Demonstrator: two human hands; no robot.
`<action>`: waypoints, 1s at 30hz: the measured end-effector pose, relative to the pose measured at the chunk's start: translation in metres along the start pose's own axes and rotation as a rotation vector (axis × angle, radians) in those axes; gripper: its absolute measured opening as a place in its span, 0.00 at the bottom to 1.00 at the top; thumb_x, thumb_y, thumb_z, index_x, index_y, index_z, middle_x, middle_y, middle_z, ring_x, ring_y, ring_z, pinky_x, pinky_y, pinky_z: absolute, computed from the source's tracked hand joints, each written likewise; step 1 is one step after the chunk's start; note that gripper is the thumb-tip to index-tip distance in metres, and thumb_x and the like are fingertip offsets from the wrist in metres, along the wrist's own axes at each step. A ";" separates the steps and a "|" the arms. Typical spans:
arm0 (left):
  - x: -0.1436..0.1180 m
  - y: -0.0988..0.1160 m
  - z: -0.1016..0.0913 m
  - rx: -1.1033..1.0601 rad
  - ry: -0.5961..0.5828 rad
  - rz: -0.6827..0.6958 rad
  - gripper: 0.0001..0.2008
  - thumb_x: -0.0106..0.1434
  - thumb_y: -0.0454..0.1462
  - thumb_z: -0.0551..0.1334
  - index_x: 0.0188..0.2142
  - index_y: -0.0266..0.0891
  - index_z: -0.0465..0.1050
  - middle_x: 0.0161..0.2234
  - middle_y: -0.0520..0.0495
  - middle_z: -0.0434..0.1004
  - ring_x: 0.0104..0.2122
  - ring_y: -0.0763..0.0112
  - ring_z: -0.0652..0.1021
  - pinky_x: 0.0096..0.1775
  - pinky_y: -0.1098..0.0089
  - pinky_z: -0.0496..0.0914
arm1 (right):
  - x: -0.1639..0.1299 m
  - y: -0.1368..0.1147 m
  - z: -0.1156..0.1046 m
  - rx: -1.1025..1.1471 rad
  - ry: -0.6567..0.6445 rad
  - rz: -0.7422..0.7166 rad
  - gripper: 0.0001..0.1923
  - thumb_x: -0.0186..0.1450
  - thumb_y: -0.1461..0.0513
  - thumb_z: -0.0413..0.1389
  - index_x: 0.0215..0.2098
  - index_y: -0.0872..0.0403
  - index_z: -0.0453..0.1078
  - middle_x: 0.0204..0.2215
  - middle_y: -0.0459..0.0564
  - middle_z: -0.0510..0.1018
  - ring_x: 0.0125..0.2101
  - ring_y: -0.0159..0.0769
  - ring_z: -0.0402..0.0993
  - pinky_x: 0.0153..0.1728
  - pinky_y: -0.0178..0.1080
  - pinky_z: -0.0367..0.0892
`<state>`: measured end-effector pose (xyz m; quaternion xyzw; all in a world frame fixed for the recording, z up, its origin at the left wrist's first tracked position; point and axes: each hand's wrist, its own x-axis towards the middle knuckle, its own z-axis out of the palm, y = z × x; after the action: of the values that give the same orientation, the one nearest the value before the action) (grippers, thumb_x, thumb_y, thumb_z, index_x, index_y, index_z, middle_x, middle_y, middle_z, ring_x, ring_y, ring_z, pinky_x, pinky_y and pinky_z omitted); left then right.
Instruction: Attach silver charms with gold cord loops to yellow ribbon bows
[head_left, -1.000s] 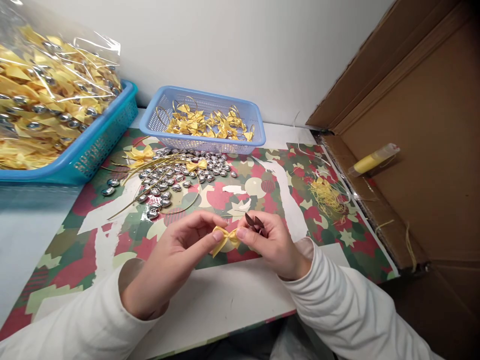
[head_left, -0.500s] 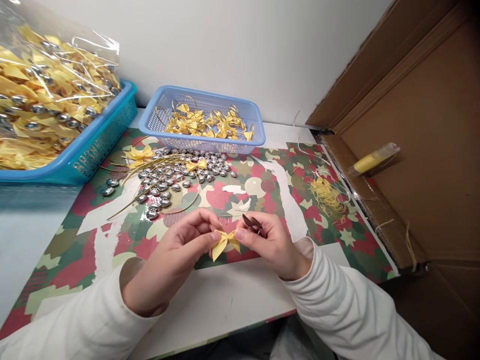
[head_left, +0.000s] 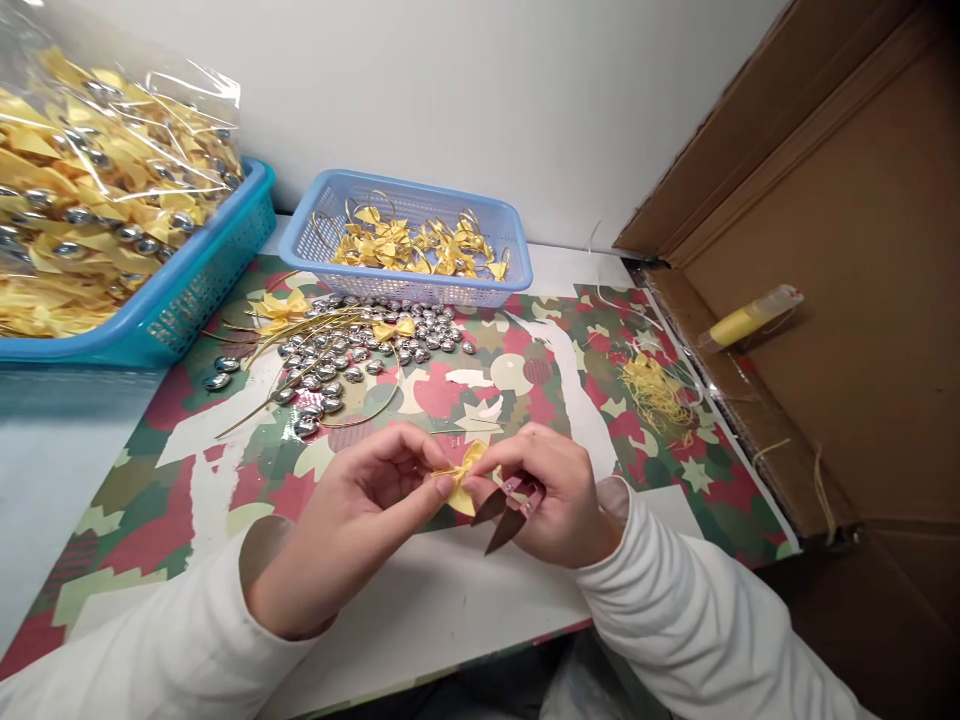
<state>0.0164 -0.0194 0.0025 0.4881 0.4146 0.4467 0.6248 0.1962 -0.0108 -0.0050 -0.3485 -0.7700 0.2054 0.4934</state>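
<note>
Yellow ribbon, tied into a small bow (head_left: 461, 478), sits right between your two hands, just above the patterned table mat (head_left: 225, 470). Your left hand (head_left: 352, 520) pinches the bow's left side between thumb and first finger, with the other fingers curled loosely. Your right hand (head_left: 551, 495) pinches the bow's right side with its fingertips. That same hand also holds a pair of small dark metal snips (head_left: 504, 515), tucked in the palm. The blades point down and to the left, just under the bow. They look a little bit open, but it is hard to be sure from here.

Farther up the mat lies a heap of shiny silver beads (head_left: 352, 350) mixed with thin gold strings. Behind the heap stands a light blue plastic basket (head_left: 409, 290) with more yellow bows in it. To your left a bigger teal basket (head_left: 202, 280) carries a clear bag of yellow bows (head_left: 97, 190). On your right a little pile of yellow thread scraps (head_left: 656, 390) rests near a brown cardboard box (head_left: 840, 300).
</note>
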 end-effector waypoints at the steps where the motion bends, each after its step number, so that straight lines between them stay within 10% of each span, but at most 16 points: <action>1: 0.000 0.001 0.001 0.002 0.000 0.019 0.03 0.60 0.34 0.67 0.31 0.42 0.75 0.28 0.53 0.76 0.28 0.77 0.78 0.30 0.81 0.73 | 0.000 0.001 0.001 -0.030 0.002 -0.022 0.05 0.63 0.67 0.57 0.30 0.52 0.69 0.19 0.41 0.76 0.17 0.25 0.63 0.23 0.34 0.58; 12: -0.001 -0.001 0.000 0.093 -0.027 0.112 0.03 0.61 0.34 0.65 0.34 0.44 0.76 0.29 0.52 0.74 0.28 0.75 0.76 0.29 0.78 0.73 | -0.002 0.007 0.000 -0.086 -0.103 -0.130 0.06 0.65 0.67 0.51 0.33 0.52 0.68 0.19 0.40 0.76 0.16 0.26 0.65 0.24 0.35 0.58; 21: 0.017 0.009 -0.020 -0.162 0.636 0.084 0.05 0.55 0.32 0.63 0.30 0.46 0.74 0.28 0.53 0.68 0.25 0.73 0.68 0.24 0.72 0.66 | 0.005 0.028 -0.009 -0.303 -0.027 0.509 0.10 0.65 0.63 0.52 0.46 0.52 0.63 0.30 0.46 0.78 0.29 0.36 0.76 0.29 0.36 0.64; 30: 0.024 -0.004 -0.023 0.088 0.503 0.119 0.07 0.52 0.37 0.64 0.32 0.41 0.71 0.23 0.56 0.67 0.20 0.76 0.66 0.24 0.73 0.62 | 0.012 0.056 -0.019 -0.774 -0.110 0.615 0.07 0.63 0.64 0.54 0.39 0.53 0.72 0.40 0.54 0.77 0.44 0.48 0.69 0.40 0.43 0.61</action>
<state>0.0014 0.0083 -0.0078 0.4121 0.5464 0.5714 0.4528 0.2290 0.0350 -0.0264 -0.7056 -0.6764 0.0586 0.2030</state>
